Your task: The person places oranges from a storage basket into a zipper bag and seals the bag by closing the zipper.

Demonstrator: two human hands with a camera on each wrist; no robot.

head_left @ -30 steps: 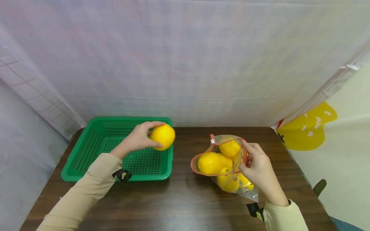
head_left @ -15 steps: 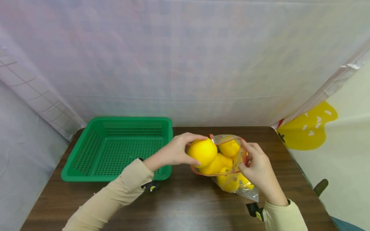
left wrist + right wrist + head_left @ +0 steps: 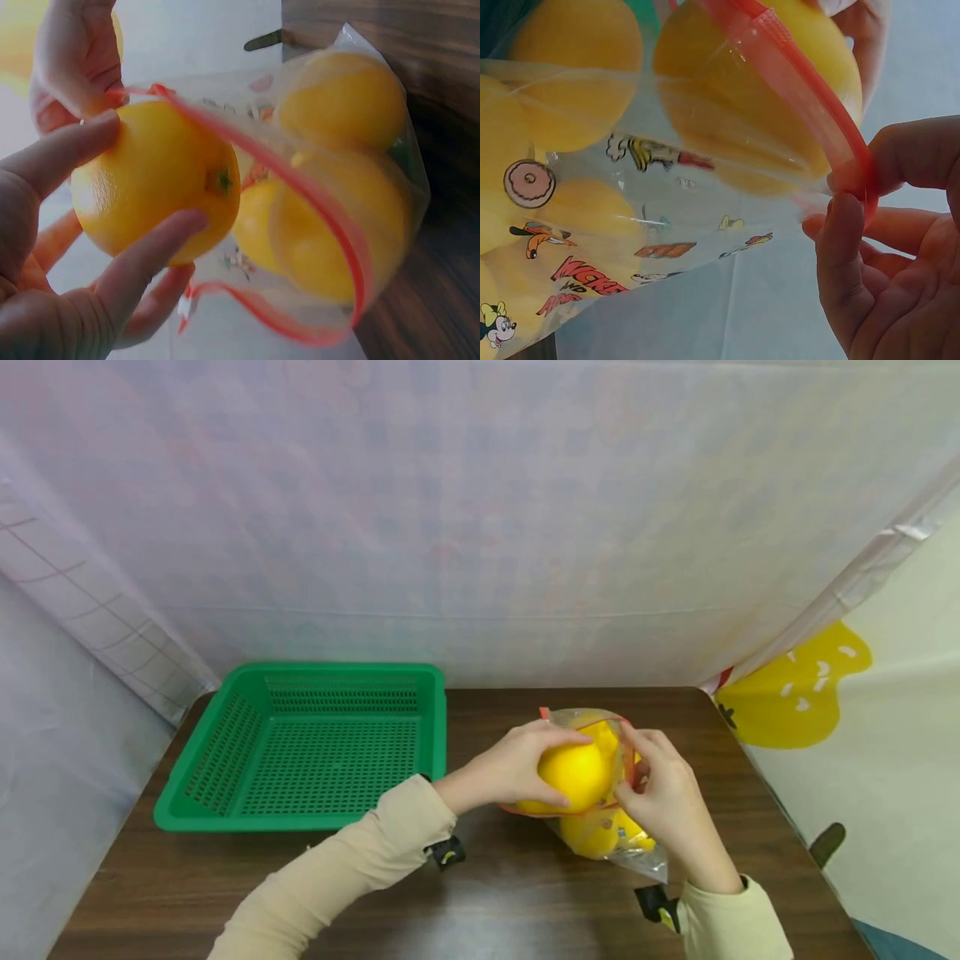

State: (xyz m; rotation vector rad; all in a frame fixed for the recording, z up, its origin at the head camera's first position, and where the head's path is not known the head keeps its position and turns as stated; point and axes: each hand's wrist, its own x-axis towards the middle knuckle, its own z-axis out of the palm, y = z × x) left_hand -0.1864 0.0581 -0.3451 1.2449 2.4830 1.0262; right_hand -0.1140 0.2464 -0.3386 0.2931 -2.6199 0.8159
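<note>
My left hand (image 3: pixel 510 770) grips a round yellow-orange orange (image 3: pixel 576 775) at the mouth of a clear zip bag (image 3: pixel 641 863). In the left wrist view, a green star-shaped stem end shows on the orange, which my thumb and fingers hold from opposite sides. My right hand (image 3: pixel 900 262) pinches the bag's red zip edge (image 3: pixel 810 82) between thumb and fingers, on the right side of the opening. Several yellow fruits (image 3: pixel 341 97) lie inside the bag. In the head view, the left hand and its orange hide part of them. Cartoon prints decorate the bag's plastic.
A green perforated plastic basket (image 3: pixel 438 752) stands on the left of the dark wooden table (image 3: pixel 487 893), with no fruit visible inside. Pale curtains (image 3: pixel 450 527) hang directly behind the table's far edge and along the sides.
My left hand has carried the orange rightward from over the green basket to the bag's mouth. The right hand has kept its hold on the bag's edge, almost unmoved.
</note>
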